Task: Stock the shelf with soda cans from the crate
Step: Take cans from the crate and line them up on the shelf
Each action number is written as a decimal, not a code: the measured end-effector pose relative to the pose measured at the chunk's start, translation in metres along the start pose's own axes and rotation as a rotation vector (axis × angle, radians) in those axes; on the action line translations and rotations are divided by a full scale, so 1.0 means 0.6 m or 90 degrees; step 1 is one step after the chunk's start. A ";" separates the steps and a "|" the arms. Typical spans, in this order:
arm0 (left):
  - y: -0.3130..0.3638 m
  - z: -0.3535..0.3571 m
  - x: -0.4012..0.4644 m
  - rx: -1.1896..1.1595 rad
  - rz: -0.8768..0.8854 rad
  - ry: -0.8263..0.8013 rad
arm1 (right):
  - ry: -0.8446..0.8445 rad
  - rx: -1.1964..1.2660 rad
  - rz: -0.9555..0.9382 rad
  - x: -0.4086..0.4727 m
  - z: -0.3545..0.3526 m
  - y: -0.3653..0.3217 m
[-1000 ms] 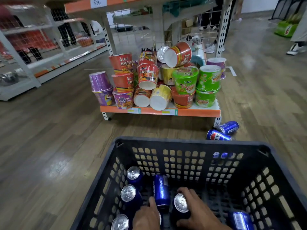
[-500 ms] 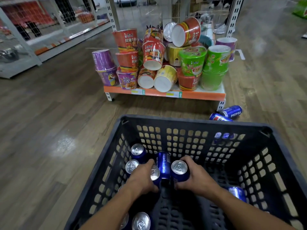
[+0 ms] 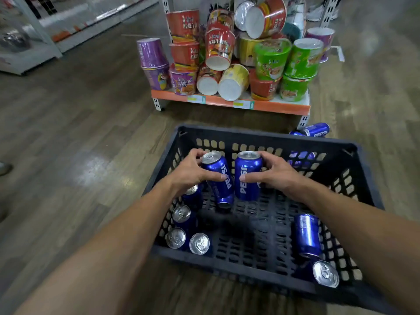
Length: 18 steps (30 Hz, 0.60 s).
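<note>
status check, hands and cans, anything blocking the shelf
Left hand grips one can, right hand grips another, both above crate. Shelf piled with noodle cups; little free room showing.

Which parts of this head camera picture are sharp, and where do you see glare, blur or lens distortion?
Head view: the two held cans and both hands, left hand and right hand, are sharp; ceiling light glares on the wooden floor; the far shelving at upper left is blurred; the wide lens stretches the forearms and bends the crate rim.
</note>
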<state>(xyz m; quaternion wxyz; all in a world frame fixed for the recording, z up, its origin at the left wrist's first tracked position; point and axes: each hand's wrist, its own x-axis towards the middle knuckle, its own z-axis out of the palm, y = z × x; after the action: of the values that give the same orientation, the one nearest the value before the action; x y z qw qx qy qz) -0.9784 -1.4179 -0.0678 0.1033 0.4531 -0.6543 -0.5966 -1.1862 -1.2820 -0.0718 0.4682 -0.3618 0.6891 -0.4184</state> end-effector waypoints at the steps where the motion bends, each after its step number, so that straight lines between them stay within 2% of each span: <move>1: 0.014 -0.004 -0.008 -0.032 0.003 0.001 | 0.017 0.008 0.002 -0.008 -0.003 -0.019; 6: 0.088 -0.012 -0.069 -0.017 0.009 0.010 | 0.062 0.007 0.030 -0.065 -0.021 -0.115; 12: 0.182 -0.018 -0.179 0.016 -0.014 -0.030 | 0.051 -0.016 0.105 -0.168 -0.036 -0.229; 18: 0.331 -0.060 -0.266 0.077 -0.023 -0.018 | 0.017 -0.099 0.119 -0.263 -0.066 -0.409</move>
<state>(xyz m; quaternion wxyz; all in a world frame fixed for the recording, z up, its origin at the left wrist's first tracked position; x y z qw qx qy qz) -0.9571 -1.3526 0.1802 0.0556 0.4621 -0.6821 -0.5640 -1.1505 -1.2272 0.2152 0.4664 -0.3254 0.7563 -0.3234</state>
